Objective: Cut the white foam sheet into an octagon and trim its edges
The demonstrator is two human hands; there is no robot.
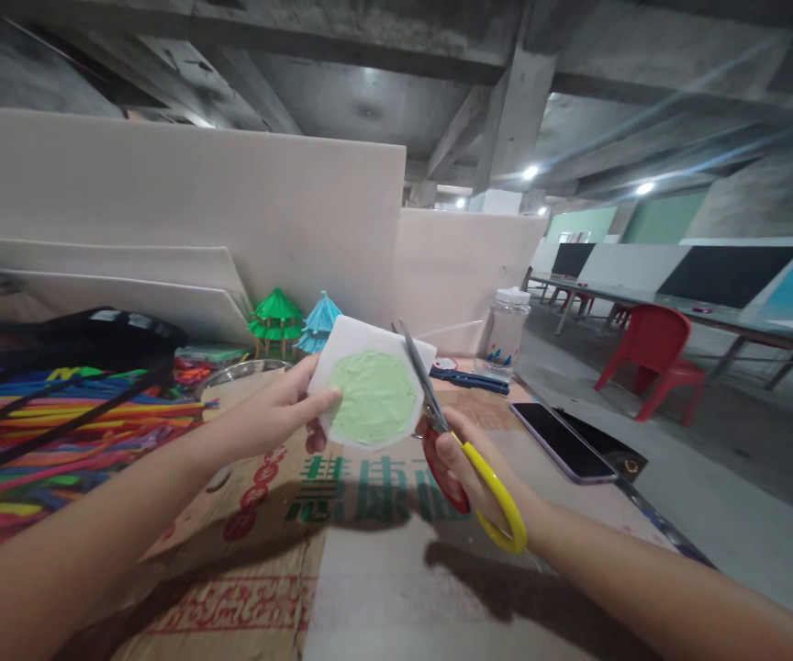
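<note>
Head view: scissors (430,395) point forward and left, long axis diagonal.

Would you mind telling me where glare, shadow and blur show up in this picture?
In the head view, glare streaks show near the ceiling lights at upper right; there too, dark shadows fall on the printed cardboard; in that same view, the coloured strips look smeared, while the scissors look clearer.

A cardboard-covered table (269,551) carries colourful strips (155,410), a phone (562,442) and a clear bottle (505,338).
</note>
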